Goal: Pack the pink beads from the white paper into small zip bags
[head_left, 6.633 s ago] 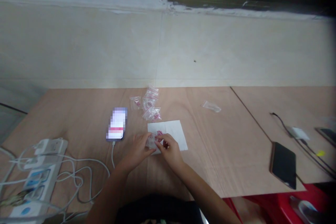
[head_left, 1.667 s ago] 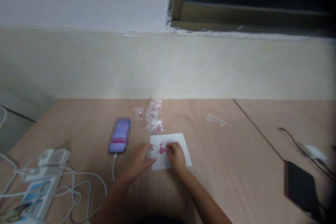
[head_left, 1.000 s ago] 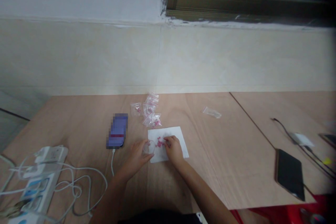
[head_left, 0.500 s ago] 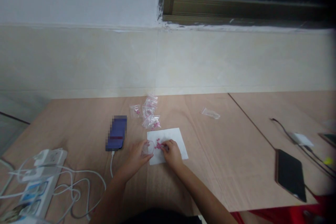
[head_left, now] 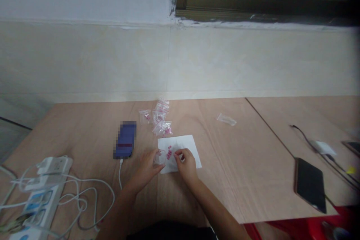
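Left hand (head_left: pixel 144 168) pinches a small clear zip bag (head_left: pixel 159 158) between thumb and fingers, its mouth at the near left edge of a white paper sheet (head_left: pixel 189 150). Right hand (head_left: pixel 186 165) is curled and narrow over the sheet, its fingertips (head_left: pixel 177 153) just beside a short line of small pink beads (head_left: pixel 169 152); whether it holds a bead cannot be told.

At the far left of the wood-veneer bench (head_left: pixel 84 138), a white power strip (head_left: pixel 42 198) carries plugged-in chargers (head_left: pixel 53 165) amid looped white cables (head_left: pixel 84 202). To its right, a phone (head_left: pixel 125 140), its screen pixelated, lies on a white charging cable (head_left: pixel 120 174). Further along, a zip bag with pink beads (head_left: pixel 145 116) lies beside a small pile of similar bags (head_left: pixel 159 111), and another bag of beads (head_left: pixel 163 128) sits just above the sheet. Well to the right lies a clear bag (head_left: pixel 226 119) with nothing visible inside. Past a seam in the bench, a black tablet (head_left: pixel 309 185) lies near a white adapter (head_left: pixel 323 148) on a dark cable (head_left: pixel 303 137), with a second phone (head_left: pixel 351 147) at the edge of view.
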`<state>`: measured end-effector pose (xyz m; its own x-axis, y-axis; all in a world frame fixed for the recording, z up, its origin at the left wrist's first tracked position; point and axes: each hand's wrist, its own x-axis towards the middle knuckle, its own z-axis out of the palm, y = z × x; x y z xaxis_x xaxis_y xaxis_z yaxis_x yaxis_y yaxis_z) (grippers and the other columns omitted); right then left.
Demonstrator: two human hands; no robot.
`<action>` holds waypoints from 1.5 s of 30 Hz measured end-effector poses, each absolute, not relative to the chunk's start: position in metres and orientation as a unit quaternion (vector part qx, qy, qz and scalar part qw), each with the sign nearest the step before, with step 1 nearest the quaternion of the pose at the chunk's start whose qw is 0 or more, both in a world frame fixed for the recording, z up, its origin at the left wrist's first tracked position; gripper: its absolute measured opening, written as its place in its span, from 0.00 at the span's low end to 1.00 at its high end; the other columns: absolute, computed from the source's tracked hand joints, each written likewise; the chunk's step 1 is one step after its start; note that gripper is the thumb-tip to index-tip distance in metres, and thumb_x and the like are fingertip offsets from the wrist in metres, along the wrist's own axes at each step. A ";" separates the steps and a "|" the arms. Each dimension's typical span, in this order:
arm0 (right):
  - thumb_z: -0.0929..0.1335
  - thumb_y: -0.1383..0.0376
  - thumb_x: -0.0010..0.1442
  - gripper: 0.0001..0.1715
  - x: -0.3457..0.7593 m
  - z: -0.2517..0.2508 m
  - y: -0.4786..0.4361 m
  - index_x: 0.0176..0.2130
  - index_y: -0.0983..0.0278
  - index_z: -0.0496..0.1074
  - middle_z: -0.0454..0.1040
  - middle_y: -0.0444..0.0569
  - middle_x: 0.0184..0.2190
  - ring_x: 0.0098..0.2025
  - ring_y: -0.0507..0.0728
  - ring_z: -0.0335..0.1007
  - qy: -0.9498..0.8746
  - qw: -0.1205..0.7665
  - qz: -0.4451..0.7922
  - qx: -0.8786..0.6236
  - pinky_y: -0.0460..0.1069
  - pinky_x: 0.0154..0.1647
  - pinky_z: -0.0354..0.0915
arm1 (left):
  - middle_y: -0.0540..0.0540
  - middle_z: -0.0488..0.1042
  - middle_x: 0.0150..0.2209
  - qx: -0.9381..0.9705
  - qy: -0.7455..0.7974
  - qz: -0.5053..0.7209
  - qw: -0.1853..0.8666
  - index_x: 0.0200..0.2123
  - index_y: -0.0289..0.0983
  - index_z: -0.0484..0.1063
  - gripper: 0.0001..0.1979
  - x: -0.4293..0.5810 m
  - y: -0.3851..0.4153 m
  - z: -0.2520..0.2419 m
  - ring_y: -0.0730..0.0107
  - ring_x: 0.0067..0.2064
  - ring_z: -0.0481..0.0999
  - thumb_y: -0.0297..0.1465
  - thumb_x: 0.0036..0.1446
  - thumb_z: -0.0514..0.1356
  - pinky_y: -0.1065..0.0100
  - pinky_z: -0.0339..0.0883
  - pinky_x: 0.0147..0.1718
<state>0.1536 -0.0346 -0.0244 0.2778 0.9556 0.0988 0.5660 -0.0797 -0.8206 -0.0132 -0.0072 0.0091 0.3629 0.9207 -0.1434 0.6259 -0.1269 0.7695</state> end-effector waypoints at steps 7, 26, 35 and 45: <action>0.66 0.67 0.55 0.06 0.147 0.001 -0.032 0.33 0.62 0.74 0.72 0.48 0.31 0.36 0.56 0.65 -0.593 0.440 0.288 -0.610 0.49 0.37 0.62 | 0.42 0.74 0.42 0.745 0.526 0.185 0.367 0.43 0.36 0.69 0.18 -0.004 0.002 0.015 0.54 0.46 0.71 0.30 0.45 0.63 0.56 0.63 0.46; 0.66 0.71 0.50 0.06 0.158 -0.039 0.011 0.24 0.66 0.72 0.72 0.49 0.26 0.32 0.55 0.65 -0.559 0.328 0.255 -0.717 0.47 0.36 0.59 | 0.41 0.73 0.43 0.725 0.535 0.195 0.387 0.43 0.36 0.67 0.19 -0.018 0.001 0.004 0.56 0.46 0.71 0.28 0.45 0.63 0.60 0.65 0.43; 0.68 0.67 0.53 0.04 0.140 0.011 -0.015 0.27 0.62 0.73 0.72 0.47 0.27 0.34 0.56 0.64 -0.596 0.433 0.283 -0.615 0.49 0.37 0.60 | 0.43 0.74 0.39 0.726 0.509 0.227 0.403 0.40 0.37 0.67 0.16 -0.002 0.010 0.008 0.60 0.40 0.73 0.27 0.45 0.63 0.63 0.67 0.37; 0.69 0.60 0.51 0.12 0.148 0.010 -0.040 0.36 0.63 0.71 0.73 0.49 0.33 0.32 0.55 0.65 -0.529 0.454 0.349 -0.626 0.49 0.32 0.62 | 0.42 0.71 0.40 0.666 0.544 0.282 0.426 0.42 0.36 0.64 0.19 -0.004 -0.005 0.000 0.58 0.43 0.72 0.30 0.45 0.63 0.59 0.66 0.41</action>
